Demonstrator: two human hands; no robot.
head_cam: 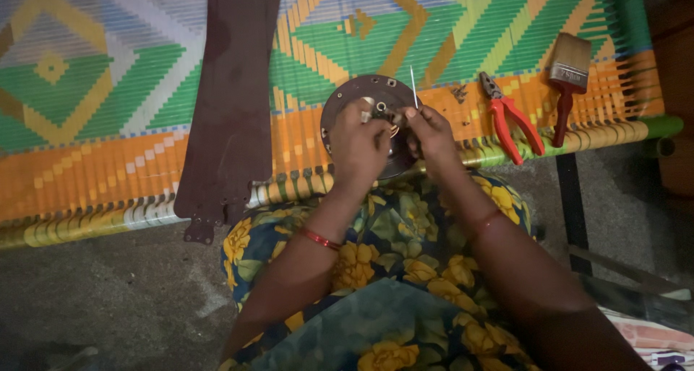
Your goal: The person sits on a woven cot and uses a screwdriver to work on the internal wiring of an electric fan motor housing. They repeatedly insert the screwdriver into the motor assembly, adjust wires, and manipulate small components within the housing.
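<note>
Working at the edge of a woven cot (108, 89) strung in green, orange, yellow and white bands, the person bends both hands over a round dark-brown metal disc (347, 100) that looks like a ceiling-fan motor housing. It lies near the cot's front rail, right in front of the person's lap. The left hand (359, 143) is curled over the hub in the middle of the disc, fingers bent and pressing on small pale parts there; what exactly it pinches is hidden by the knuckles. The right hand (432, 136) is closed around a thin, light-coloured rod or wire (413, 87) that stands up from its fingertips, just beside the hub.

A long dark-brown fan blade (231, 96) lies flat on the cot to the left, its bolt end hanging over the rail. To the right rest red-handled pliers (510, 121) and a flat paintbrush with a red-brown handle (566, 82), well apart from the hands.

As a judgement: the disc sits close to the cot's edge, so a hard push from either hand could tip it off onto the grey floor (108, 299). The small hub parts could slip from the fingers and drop through the weave, and the thin rod could bend if levered sideways
</note>
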